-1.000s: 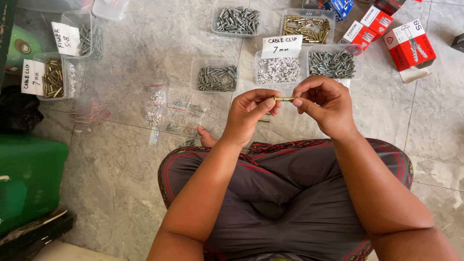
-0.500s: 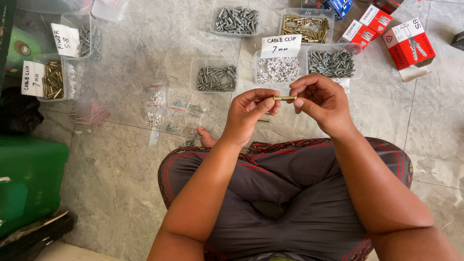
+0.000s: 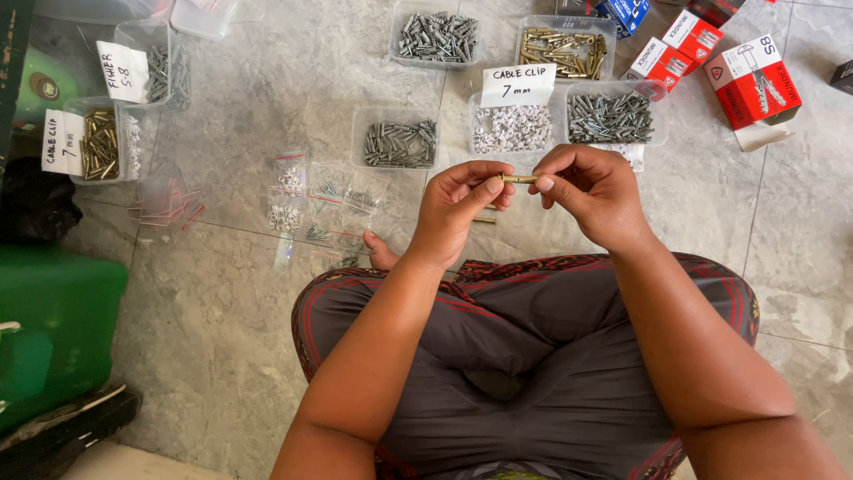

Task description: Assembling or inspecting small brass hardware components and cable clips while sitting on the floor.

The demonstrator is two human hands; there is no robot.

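The left hand (image 3: pixel 462 209) and the right hand (image 3: pixel 591 191) pinch together one small brass screw (image 3: pixel 518 179), each at one end, above the grey stone floor (image 3: pixel 231 293). The screw lies level between the fingertips. Just beyond it stands a clear tub of white clips (image 3: pixel 509 130), beside a tub of grey plugs (image 3: pixel 400 142).

1. The person's arms were bare to above the elbow, with no sleeves in view.
2. The left hand (image 3: pixel 462 209) and right hand (image 3: pixel 591 191) wore no gloves.
3. Dark grey cloth with a red patterned border covered the lap.
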